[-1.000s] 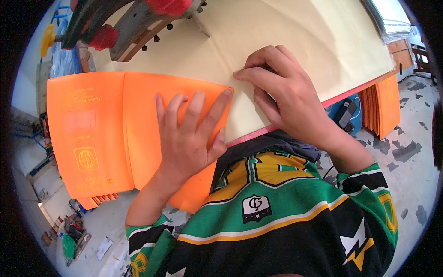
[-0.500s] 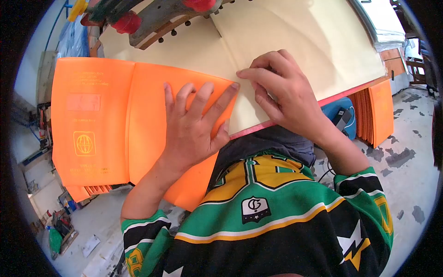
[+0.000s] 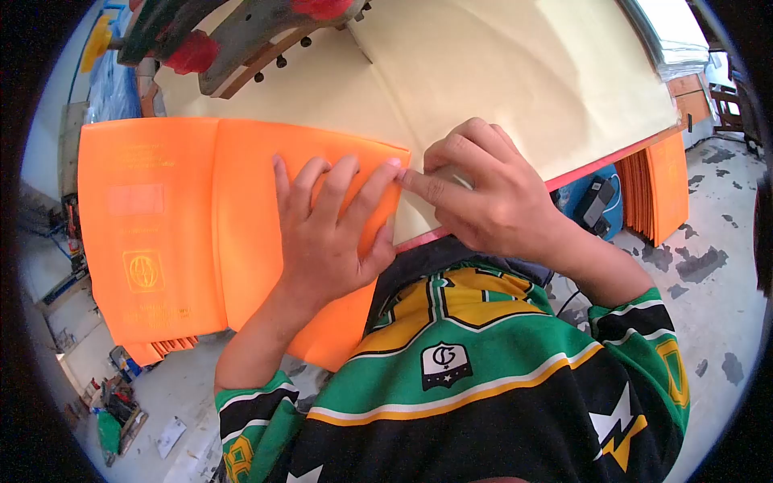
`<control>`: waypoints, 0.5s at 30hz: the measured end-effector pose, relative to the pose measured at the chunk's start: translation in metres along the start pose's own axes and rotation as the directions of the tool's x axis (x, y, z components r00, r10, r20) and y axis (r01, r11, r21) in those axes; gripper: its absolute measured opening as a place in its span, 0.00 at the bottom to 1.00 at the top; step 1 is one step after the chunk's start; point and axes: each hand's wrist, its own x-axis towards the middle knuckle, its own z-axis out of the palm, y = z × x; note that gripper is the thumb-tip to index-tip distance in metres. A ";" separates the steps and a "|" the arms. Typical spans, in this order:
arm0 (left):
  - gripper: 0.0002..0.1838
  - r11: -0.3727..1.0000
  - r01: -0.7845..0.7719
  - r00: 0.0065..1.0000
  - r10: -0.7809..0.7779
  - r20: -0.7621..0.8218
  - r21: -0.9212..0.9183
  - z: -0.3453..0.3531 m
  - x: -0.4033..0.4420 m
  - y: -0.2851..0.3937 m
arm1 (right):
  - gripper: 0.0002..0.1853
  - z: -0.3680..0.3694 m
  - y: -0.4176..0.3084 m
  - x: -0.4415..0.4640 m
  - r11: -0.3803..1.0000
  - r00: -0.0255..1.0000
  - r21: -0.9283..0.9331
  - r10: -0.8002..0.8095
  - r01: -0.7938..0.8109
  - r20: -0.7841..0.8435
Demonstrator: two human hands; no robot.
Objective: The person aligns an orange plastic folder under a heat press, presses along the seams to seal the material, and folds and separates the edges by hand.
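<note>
An orange cover, shiny and plastic-looking, lies opened out on the left with a vertical crease. Faint lettering and a globe emblem are printed on its left panel. Flat on the right panel rests my left hand, fingers spread, its index fingertip near the upper right corner. My right hand is closed, fingers curled, with a fingertip touching the cover's right edge just below that corner. The two index fingertips almost meet. Whatever sits between the right fingers, if anything, is hidden from me.
Under the cover is a cream-coloured work surface with a red front edge. A dark machine part with red knobs overhangs the upper left. Stacked orange covers stand at right, beside a blue seat-like object holding a black device.
My right hand has come down and left, from above the cover's corner to its right edge. The left hand stays flat on the cover. The whole view has shifted slightly.
</note>
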 end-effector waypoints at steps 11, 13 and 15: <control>0.36 1.000 0.015 0.997 -0.016 0.080 0.013 -0.010 0.005 0.004 | 0.19 -0.005 0.001 0.004 0.990 0.997 0.126 0.056 -0.062 0.046; 0.36 1.000 0.016 0.996 -0.018 0.090 0.023 -0.011 0.005 0.004 | 0.19 -0.004 0.001 0.004 0.989 0.997 0.133 0.059 -0.064 0.044; 0.37 0.999 0.012 0.995 -0.016 0.100 0.040 -0.012 0.007 0.005 | 0.19 -0.004 0.000 0.004 0.988 0.997 0.140 0.059 -0.064 0.039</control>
